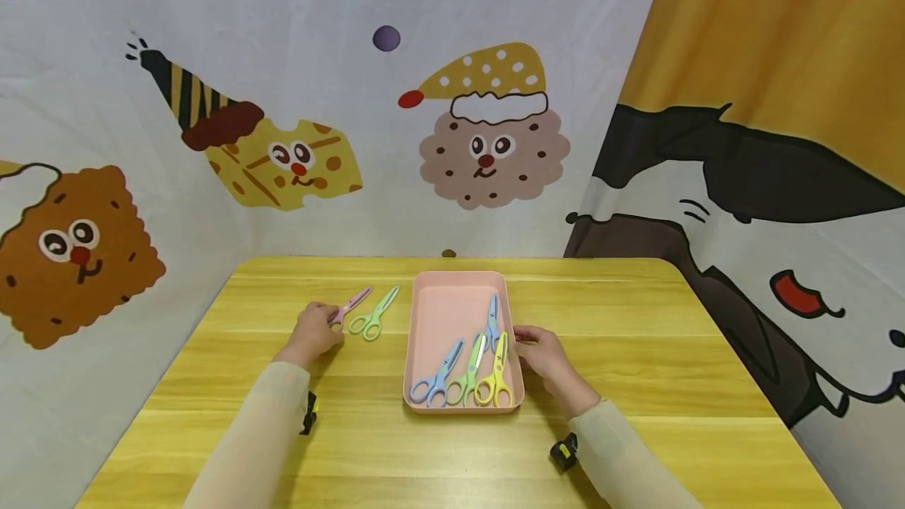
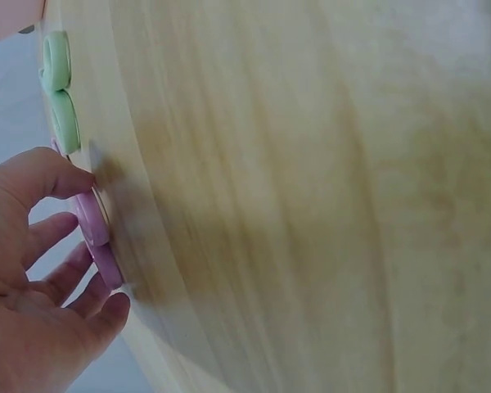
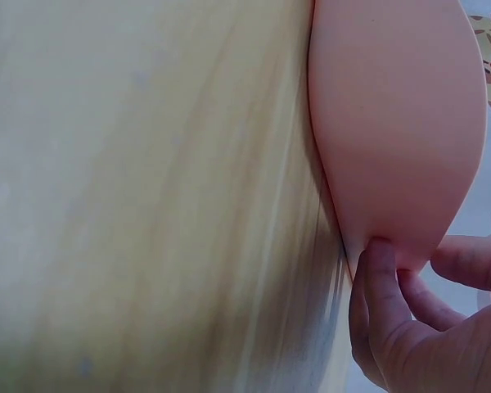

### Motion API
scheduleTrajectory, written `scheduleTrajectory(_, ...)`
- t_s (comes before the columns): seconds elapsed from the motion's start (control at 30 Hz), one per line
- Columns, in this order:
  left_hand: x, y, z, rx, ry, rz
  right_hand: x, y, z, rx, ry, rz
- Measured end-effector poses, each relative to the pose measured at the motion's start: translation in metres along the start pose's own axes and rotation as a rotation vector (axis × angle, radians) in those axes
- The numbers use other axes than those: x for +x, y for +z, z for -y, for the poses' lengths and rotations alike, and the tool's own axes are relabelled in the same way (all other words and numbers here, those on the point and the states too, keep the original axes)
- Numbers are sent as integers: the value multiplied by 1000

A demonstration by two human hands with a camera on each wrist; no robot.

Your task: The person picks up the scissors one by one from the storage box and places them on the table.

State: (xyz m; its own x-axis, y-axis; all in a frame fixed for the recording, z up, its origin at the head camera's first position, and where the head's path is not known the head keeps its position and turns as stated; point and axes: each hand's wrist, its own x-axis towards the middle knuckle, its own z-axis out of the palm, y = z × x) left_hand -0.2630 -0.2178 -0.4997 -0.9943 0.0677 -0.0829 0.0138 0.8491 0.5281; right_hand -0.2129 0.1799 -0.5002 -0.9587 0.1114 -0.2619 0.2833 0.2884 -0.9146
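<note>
Pink scissors [image 1: 353, 303] lie on the table's left side, blades pointing away and to the right. My left hand [image 1: 313, 334] is at their handles; in the left wrist view its fingers are spread loosely beside the pink handle [image 2: 92, 219], thumb tip touching it. Green scissors [image 1: 375, 314] lie just right of the pink ones. My right hand [image 1: 544, 353] holds the right side of a pink tray [image 1: 452, 280], fingertips against its outer wall [image 3: 397, 123] and one finger at the rim. Inside the tray are two blue scissors [image 1: 438, 374], green scissors [image 1: 470, 375] and yellow scissors [image 1: 497, 374].
Everything stands on a wood-grain table [image 1: 636, 320] with rounded far corners. A cartoon-printed cloth [image 1: 318, 14] hangs behind it and to both sides. Both wrists carry small dark devices [image 1: 564, 452].
</note>
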Motion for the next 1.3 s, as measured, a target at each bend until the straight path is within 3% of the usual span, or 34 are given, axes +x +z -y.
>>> scheduleTrajectory(0.67, -3, 2, -5, -49, 67, -147, -1, -1, -2, 4, 6, 2)
scheduleTrajectory(0.87, -3, 5, -12, 2, 85, -161, -1, 0, -3, 7, 0, 6)
scheduleTrajectory(1.03, -2, 8, -21, 67, 70, -149, 0, 0, -3, 13, -1, 9)
scheduleTrajectory(1.3, -5, 13, -38, 45, 43, -83, 0, -1, -2, 10, 0, 4)
